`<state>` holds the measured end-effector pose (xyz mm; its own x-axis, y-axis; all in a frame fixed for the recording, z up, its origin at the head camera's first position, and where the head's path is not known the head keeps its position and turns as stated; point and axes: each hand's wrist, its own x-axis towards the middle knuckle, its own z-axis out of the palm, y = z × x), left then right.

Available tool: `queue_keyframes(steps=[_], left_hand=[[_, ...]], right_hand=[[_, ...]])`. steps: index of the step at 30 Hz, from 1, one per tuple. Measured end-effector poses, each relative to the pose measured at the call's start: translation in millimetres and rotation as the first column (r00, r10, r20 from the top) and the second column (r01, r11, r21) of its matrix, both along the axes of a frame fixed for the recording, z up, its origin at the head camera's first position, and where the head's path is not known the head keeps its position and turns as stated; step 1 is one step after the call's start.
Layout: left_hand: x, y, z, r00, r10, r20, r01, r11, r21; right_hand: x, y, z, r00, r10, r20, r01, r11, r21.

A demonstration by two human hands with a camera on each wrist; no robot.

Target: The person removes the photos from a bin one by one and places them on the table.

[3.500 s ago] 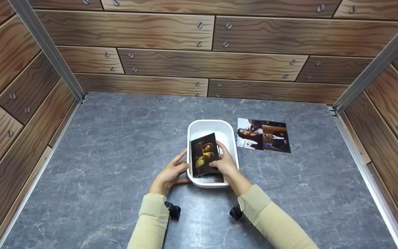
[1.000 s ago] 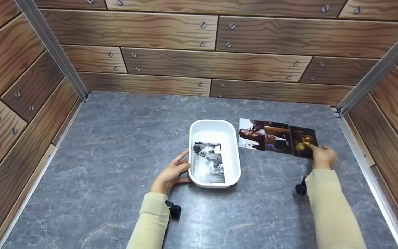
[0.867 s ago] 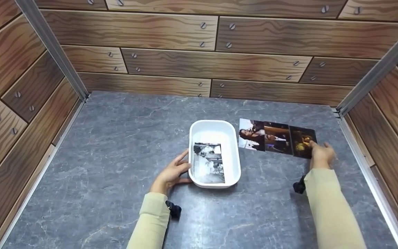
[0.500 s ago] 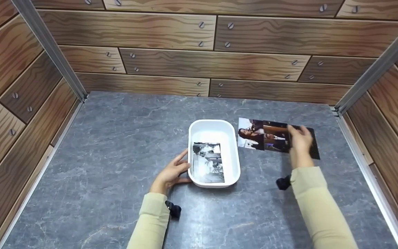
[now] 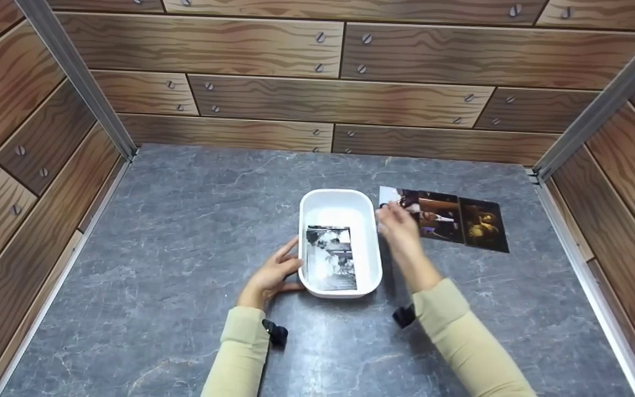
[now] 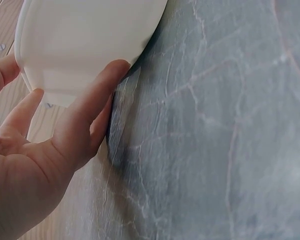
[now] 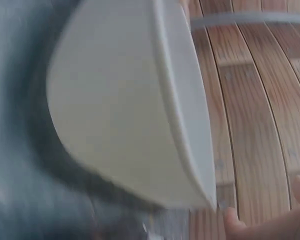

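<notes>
The tub (image 5: pixel 339 242) sat mid-table holding a photo (image 5: pixel 331 257); your left hand (image 5: pixel 269 277) braced its side, fingers straight, steadying it. Your right hand (image 5: pixel 400 230) hovered beside it, seemingly empty, though blurred. Left wrist view: thumb (image 6: pixel 87 107) pressed the tub wall.

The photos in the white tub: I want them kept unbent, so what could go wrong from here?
1. The black-and-white photo lies against the white tub's near wall; lifting it by an edge could bend it.
2. The left hand only touches the tub's side, so the tub might slide.
3. The right hand is over the row of three photos and could shift it.
</notes>
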<state>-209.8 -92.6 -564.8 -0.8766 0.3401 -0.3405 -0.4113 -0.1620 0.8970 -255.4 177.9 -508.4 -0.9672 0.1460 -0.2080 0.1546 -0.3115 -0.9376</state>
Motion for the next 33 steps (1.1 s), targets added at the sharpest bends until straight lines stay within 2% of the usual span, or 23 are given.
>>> queue_keyframes(steps=[6, 9, 13, 17, 19, 21, 22, 24, 26, 29, 33], left_hand=[[-1.5, -0.3, 0.7, 1.000, 0.007, 0.005, -0.007, 1.000, 0.007], [-2.6, -0.4, 1.6, 1.000, 0.014, 0.001, -0.014, 1.000, 0.005], [-2.9, -0.5, 1.8, 1.000, 0.008, 0.000, -0.008, 1.000, -0.002], [-2.1, -0.6, 2.7, 1.000, 0.009, 0.003, -0.009, 1.000, -0.012], [-1.6, -0.7, 3.3, 1.000, 0.013, 0.002, -0.013, 1.000, -0.011], [-1.0, -0.9, 3.4, 1.000, 0.013, 0.000, -0.013, 1.000, -0.014], [-0.7, -1.0, 3.4, 1.000, 0.012, 0.001, -0.012, 1.000, -0.014], [-0.2, -1.1, 3.3, 1.000, 0.013, 0.001, -0.013, 1.000, -0.016], [0.3, -1.3, 3.0, 1.000, 0.012, 0.005, -0.012, 1.000, -0.015], [0.6, -1.3, 2.2, 1.000, 0.011, 0.011, -0.011, 1.000, -0.010], [1.0, -1.3, 0.9, 1.000, 0.003, 0.012, -0.003, 1.000, -0.005]], right_hand=[[8.4, -30.0, -8.0, 0.991, 0.120, 0.051, -0.124, 0.987, 0.099], [10.0, -39.0, -8.5, 0.979, 0.183, 0.092, -0.194, 0.971, 0.137], [14.0, -46.9, -14.3, 0.954, 0.231, 0.191, -0.261, 0.953, 0.154], [12.2, -50.0, -44.9, 0.951, 0.218, 0.217, -0.258, 0.951, 0.173], [0.8, -48.4, -79.3, 0.961, 0.201, 0.190, -0.239, 0.948, 0.208], [-6.2, -47.3, -96.6, 0.962, 0.199, 0.189, -0.239, 0.945, 0.222], [-7.1, -48.0, -98.4, 0.959, 0.200, 0.199, -0.245, 0.941, 0.234], [-7.2, -52.6, -94.4, 0.953, 0.192, 0.233, -0.254, 0.928, 0.274], [4.8, -59.9, -66.0, 0.941, 0.205, 0.271, -0.283, 0.914, 0.292], [15.7, -67.7, -41.9, 0.934, 0.198, 0.296, -0.299, 0.887, 0.352], [19.5, -70.3, -35.6, 0.931, 0.176, 0.319, -0.301, 0.865, 0.402]])
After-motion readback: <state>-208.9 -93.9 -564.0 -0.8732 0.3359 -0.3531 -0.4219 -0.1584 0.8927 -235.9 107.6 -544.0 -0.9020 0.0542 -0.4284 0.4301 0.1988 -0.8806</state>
